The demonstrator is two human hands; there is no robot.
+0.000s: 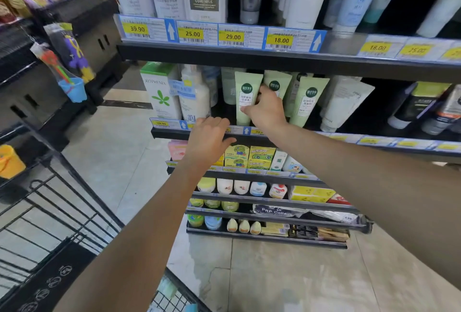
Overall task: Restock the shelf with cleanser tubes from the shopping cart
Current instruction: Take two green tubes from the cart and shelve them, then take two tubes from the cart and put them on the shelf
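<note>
Right hand (267, 109) fingers pinch green cleanser tube (245, 98), upright on shelf (249, 134). Left hand (208, 138) fingers relaxed, slightly spread, resting at shelf edge. Cart (62, 202) lower left.

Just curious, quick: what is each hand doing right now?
Left hand: open, holding nothing, at the shelf edge.
Right hand: gripping a green cleanser tube.

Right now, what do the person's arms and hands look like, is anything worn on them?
Both forearms are bare as far as the picture shows: no sleeves or gloves. The left hand and right hand show no rings, watch or wristband on the sides visible.
</note>
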